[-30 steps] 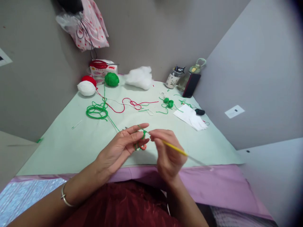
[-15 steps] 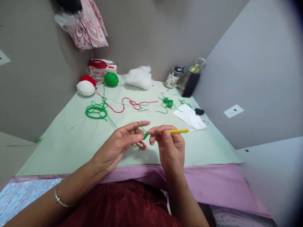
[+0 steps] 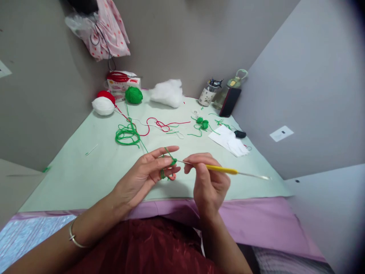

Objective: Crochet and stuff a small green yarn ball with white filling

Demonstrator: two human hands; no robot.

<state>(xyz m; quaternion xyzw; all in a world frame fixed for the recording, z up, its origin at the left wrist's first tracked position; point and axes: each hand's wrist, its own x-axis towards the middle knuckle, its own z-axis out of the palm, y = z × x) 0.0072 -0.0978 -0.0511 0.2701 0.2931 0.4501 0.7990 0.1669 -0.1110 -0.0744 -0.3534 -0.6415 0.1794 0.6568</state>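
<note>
My left hand (image 3: 145,176) pinches a small green crochet piece (image 3: 172,162) between thumb and fingers, with green yarn looped over the index finger. An orange-red bit (image 3: 172,177) hangs just below it. My right hand (image 3: 207,182) is closed round a yellow-handled crochet hook (image 3: 222,170), whose metal tip sits in the green piece. The green strand runs back to a loose green yarn coil (image 3: 127,136) on the pale green table (image 3: 85,171).
At the back stand a white yarn ball (image 3: 103,106), a red one (image 3: 106,94), a green one (image 3: 134,95), red scissors (image 3: 119,77) on a box, and white stuffing (image 3: 167,93). Small green crochet pieces (image 3: 202,123), white paper (image 3: 229,140), a jar (image 3: 208,93) and a bottle lie right.
The hook has swung from level to pointing down-right, tip still in the green piece. The loose green yarn coil has slid right, toward my hands.
</note>
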